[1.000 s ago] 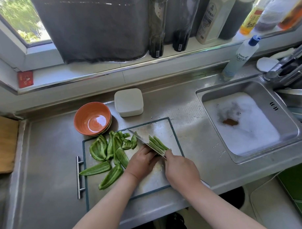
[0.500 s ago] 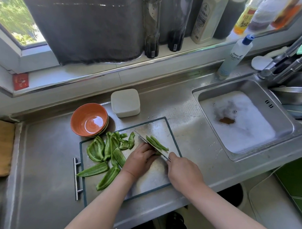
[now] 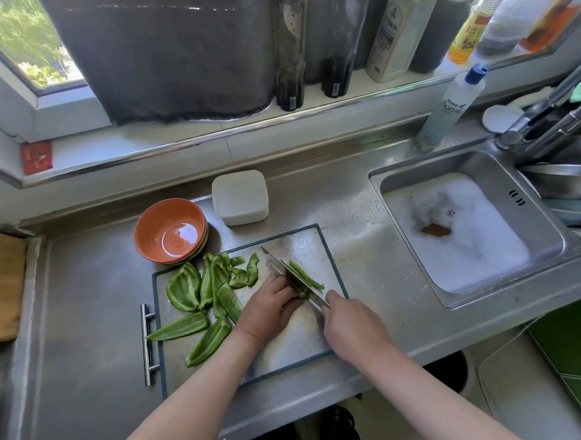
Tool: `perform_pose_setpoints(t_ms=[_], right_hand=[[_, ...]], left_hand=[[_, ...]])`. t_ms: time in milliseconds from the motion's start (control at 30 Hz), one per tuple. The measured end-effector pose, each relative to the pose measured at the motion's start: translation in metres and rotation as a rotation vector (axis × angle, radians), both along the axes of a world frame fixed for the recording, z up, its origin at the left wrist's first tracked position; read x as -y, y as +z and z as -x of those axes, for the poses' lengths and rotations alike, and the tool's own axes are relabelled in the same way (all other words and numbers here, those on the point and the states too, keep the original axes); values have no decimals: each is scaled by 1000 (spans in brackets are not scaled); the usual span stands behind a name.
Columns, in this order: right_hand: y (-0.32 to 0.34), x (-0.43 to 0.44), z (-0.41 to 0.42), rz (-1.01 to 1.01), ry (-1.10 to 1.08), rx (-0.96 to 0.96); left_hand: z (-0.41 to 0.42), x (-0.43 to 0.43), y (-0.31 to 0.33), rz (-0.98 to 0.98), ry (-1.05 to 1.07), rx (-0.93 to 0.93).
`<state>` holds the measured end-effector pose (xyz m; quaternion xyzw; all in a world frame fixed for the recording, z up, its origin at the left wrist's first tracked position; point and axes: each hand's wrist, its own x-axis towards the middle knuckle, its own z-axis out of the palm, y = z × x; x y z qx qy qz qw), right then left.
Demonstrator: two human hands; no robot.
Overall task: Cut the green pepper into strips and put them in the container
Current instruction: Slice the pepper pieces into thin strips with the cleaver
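Steel counter (image 3: 81, 311) under the sill, foamy sink (image 3: 475, 163) at right. On the cutting board (image 3: 298, 338), green pepper pieces (image 3: 184, 288) lie left of the knife (image 3: 281, 265). Left hand (image 3: 269, 308): curled fingers hold one down, mostly hiding it. Right hand (image 3: 354, 324) wraps the hidden handle. Container (image 3: 240, 195) sits behind.

Daylight comes through a white-framed window (image 3: 29, 33) above a pale windowsill (image 3: 137, 148), where a dark grey cloth (image 3: 176, 51) hangs. The brushed stainless-steel surface (image 3: 81, 311) runs right into a steel sink (image 3: 432, 169) holding foamy water.
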<state>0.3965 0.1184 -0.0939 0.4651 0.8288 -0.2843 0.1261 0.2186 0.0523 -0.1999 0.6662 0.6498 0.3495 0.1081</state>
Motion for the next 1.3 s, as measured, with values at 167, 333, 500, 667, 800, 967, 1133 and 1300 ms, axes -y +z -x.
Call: perform_pose_setpoints(t_ms=[167,333,500,667,800,967,1133,1300], right_hand=[[-6,-3,12,26,-10,14],[-12,-3,13,45,-25,-26],[-13,0,9,45,-46,-30],[-13,-3,27,44,-31,0],[-12,-5,30,40,-26,-7],[-10,-8,13,27,-53,-14],[-10,-17,37,-8,-48,-14],[-11,-16,38,-29,-31,9]], left_hand=[[-1,0,-1,-7,-2,-3],[-2,5,-1,-26,-5,-67],[-6,9,-4,-29,51,-73],[-6,12,-5,-70,37,-82],[-7,12,-3,-78,49,-87],[-8,12,-4,-78,53,-82],[-8,11,-4,-79,60,-80],[-6,5,-3,-58,55,-81]])
